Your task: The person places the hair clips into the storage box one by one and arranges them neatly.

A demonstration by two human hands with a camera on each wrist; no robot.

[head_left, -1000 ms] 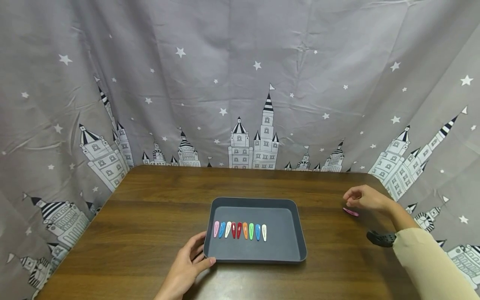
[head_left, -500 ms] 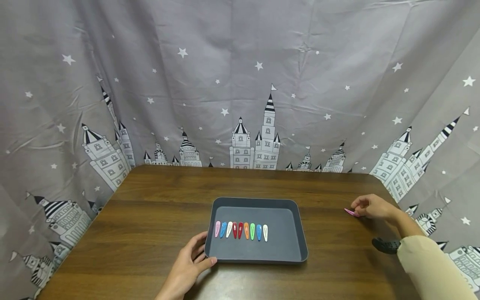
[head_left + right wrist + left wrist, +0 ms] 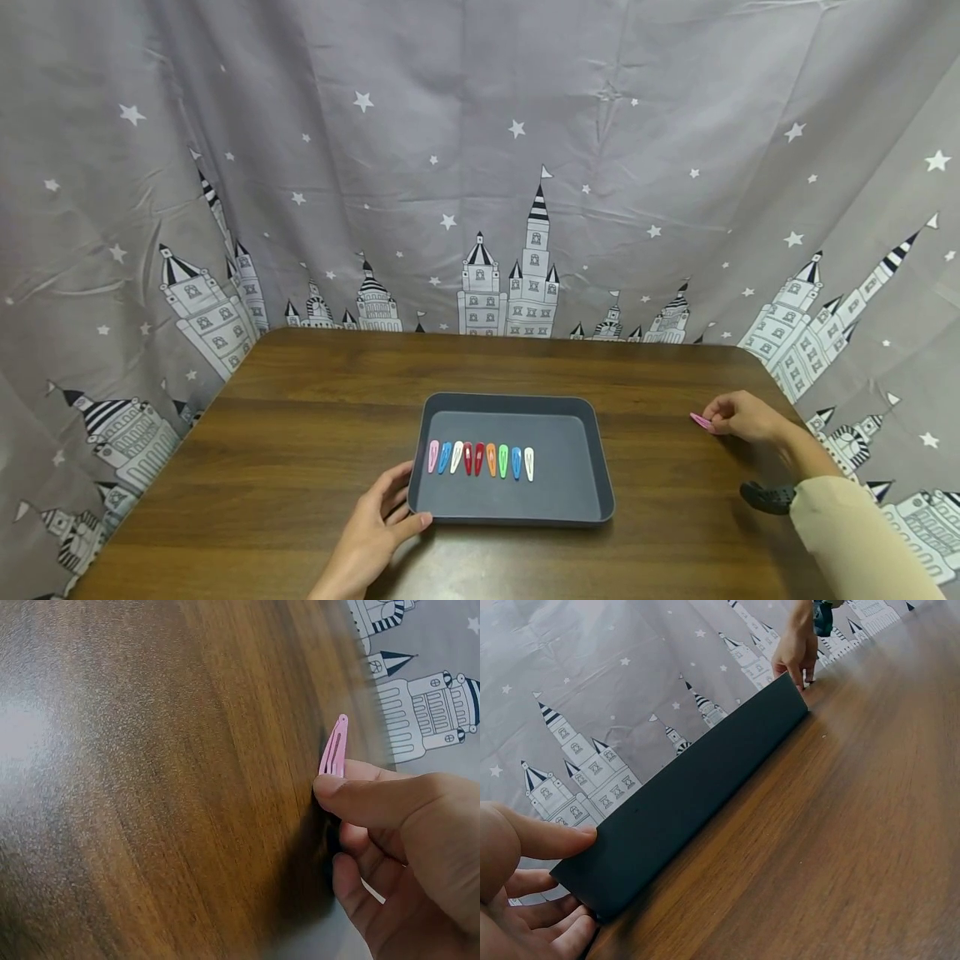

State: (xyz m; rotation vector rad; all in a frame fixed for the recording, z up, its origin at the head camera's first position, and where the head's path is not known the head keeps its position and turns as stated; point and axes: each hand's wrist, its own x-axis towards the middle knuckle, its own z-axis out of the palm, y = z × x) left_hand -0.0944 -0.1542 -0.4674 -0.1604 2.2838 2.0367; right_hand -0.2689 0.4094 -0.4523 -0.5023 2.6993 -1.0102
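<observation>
A dark grey tray lies on the wooden table. Inside it, a row of snap hair clips runs from a pink clip at the left to a white clip, with blue, red, orange and green ones between. My left hand holds the tray's near left corner; in the left wrist view its thumb rests on the rim and its fingers bend at the corner. Off to the right of the tray, my right hand pinches another pink hair clip between thumb and forefinger, the clip's narrow end pointing outward.
The brown table stretches around the tray on all sides. A grey curtain printed with castles and stars hangs behind it. A black band is on the right wrist, by a cream sleeve.
From above the loose pink clip, my right hand has come down, shifted slightly right and taken it between thumb and finger. The left hand stays at the tray's corner.
</observation>
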